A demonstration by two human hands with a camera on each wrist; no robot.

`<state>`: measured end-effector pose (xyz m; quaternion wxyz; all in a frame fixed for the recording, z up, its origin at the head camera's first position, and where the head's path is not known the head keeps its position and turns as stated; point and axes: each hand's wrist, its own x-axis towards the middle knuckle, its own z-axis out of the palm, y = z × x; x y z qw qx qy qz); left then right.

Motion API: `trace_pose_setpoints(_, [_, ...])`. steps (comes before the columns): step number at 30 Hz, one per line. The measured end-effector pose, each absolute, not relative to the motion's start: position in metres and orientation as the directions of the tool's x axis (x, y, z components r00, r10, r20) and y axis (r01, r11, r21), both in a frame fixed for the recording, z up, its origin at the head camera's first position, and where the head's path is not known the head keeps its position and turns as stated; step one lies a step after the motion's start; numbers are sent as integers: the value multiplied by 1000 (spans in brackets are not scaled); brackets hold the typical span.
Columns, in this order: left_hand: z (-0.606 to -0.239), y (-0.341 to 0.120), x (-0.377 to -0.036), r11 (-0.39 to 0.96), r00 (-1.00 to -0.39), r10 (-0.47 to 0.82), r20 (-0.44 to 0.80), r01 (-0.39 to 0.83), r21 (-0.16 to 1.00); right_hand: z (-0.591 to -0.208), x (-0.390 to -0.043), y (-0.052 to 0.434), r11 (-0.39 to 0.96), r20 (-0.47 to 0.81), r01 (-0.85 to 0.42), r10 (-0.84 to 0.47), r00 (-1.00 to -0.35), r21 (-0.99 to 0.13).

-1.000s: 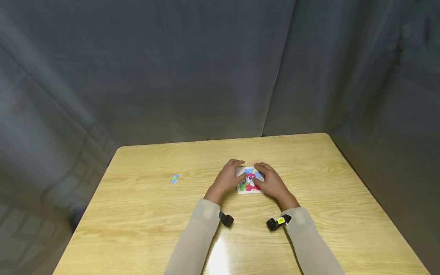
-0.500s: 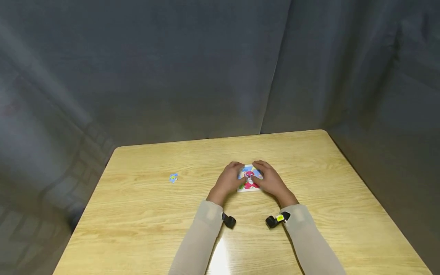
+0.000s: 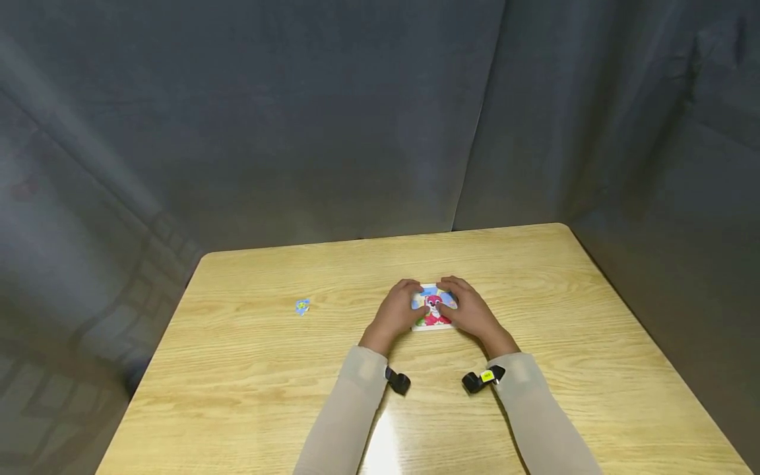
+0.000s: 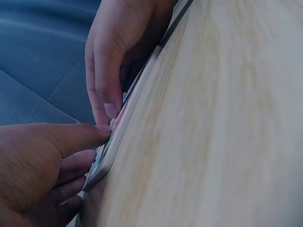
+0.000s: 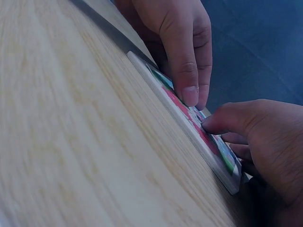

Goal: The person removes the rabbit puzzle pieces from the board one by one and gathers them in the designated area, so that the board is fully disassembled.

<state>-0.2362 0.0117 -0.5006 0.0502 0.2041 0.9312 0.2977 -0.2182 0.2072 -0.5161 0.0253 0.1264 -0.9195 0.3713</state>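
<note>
Wooden table (image 3: 249, 369) bears a puzzle (image 3: 434, 309) that both hands, left (image 3: 396, 311) and right (image 3: 469, 311), press with thumbs, apparently seating a piece; next likely needs the stray piece (image 3: 303, 306).

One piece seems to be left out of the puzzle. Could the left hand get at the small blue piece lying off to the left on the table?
Probably yes. The blue piece lies alone on bare table, on the left hand's own side, with nothing between them. That hand now presses on the puzzle board and would have to let go first.
</note>
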Motion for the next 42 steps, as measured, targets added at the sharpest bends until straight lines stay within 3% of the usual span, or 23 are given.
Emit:
trace_pose_setpoints(35, [-504,15,-237,714,-912,409,22,335,615,-522,-216,211,664,142,-221,-173,-975,-714])
trace_pose_setpoints(42, [-503,16,-240,757,-916,401,13,339,558,-523,-215,210,668,166,-238,-172,-971,-705])
